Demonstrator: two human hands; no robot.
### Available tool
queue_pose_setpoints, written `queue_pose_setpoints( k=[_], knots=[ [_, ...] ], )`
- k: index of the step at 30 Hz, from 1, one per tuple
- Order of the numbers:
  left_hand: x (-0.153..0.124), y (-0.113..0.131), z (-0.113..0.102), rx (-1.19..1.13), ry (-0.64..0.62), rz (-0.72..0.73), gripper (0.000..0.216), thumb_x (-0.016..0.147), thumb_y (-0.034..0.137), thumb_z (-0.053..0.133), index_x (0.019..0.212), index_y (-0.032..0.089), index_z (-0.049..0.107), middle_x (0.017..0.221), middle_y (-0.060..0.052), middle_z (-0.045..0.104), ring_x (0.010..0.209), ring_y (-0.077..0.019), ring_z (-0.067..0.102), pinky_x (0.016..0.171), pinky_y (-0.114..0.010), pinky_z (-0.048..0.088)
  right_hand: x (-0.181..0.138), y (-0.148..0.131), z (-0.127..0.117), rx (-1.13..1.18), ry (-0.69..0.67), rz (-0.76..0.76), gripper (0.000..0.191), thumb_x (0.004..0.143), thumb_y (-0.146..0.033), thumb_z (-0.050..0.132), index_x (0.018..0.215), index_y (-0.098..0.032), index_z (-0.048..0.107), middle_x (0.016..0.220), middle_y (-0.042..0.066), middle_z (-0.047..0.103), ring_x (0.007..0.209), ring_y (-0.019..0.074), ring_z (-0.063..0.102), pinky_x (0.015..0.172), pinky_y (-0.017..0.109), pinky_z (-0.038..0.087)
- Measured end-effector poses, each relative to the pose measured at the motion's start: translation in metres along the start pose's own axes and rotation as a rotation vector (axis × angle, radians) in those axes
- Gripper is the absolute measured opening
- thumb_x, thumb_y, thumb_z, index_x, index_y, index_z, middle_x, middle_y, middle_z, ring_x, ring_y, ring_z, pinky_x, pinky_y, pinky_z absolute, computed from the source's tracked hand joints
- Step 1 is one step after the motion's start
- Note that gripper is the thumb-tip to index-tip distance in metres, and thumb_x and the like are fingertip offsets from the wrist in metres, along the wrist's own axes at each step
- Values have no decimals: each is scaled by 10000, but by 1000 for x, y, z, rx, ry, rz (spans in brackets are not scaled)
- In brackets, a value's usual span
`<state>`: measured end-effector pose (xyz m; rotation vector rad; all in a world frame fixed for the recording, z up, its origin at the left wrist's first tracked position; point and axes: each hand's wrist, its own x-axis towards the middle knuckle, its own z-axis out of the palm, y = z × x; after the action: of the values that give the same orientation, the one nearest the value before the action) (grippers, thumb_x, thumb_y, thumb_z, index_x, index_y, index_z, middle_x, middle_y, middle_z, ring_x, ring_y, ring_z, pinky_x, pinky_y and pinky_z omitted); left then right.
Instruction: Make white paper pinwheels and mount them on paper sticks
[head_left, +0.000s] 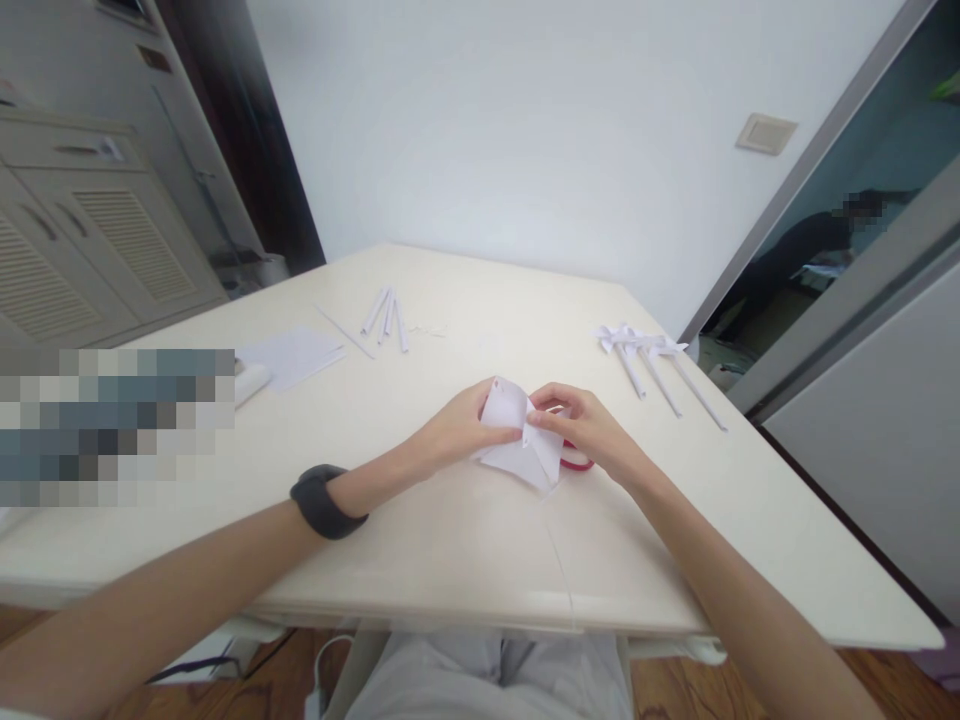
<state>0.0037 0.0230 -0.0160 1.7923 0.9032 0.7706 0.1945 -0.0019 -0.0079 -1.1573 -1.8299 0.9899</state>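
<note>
A white paper pinwheel piece (517, 462) is held just above the table in front of me, with its flaps curled toward the middle and a small hole near its top corner. My left hand (459, 428) grips its left side, thumb lying across the paper. On the right edge, my right hand (583, 418) pinches a flap near the centre between thumb and fingers. Red-handled scissors (577, 463) lie partly hidden beneath the paper and my right hand. To the right rest several finished-looking paper pinwheels (651, 345) with rolled paper sticks.
Several rolled paper tubes (386, 315) lie at the back left, beside a thin stick (345, 332) and a stack of paper sheets (292, 355). A white table (480, 560) stands against the wall. Past the doorway at right, a person (802, 245) bends over.
</note>
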Motion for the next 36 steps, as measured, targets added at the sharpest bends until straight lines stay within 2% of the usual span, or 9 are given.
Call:
queue_pose_setpoints(
  k=[7, 30, 36],
  knots=[
    [0, 1, 1, -15, -3, 0, 316, 692, 232, 621, 989, 172, 531, 970, -53, 627, 935, -253, 604, 750, -351, 475, 2, 5, 2, -19, 44, -16, 151, 820, -310, 554, 825, -184, 638, 817, 20, 647, 736, 152, 584, 638, 254, 428],
    [-1, -4, 1, -28, 34, 17, 322, 716, 319, 625, 991, 182, 529, 1008, -59, 609, 958, -249, 592, 776, -368, 475, 1, 0, 6, -110, 142, -41, 134, 805, -289, 565, 786, -182, 643, 799, 18, 667, 728, 142, 584, 633, 243, 427],
    [-1, -3, 1, -59, 21, 4, 333, 720, 306, 616, 1012, 181, 516, 933, -39, 611, 914, -243, 609, 752, -365, 484, 0, -2, 7, -128, 150, -46, 138, 807, -293, 565, 785, -185, 648, 784, 15, 673, 711, 141, 583, 627, 243, 419]
  ],
)
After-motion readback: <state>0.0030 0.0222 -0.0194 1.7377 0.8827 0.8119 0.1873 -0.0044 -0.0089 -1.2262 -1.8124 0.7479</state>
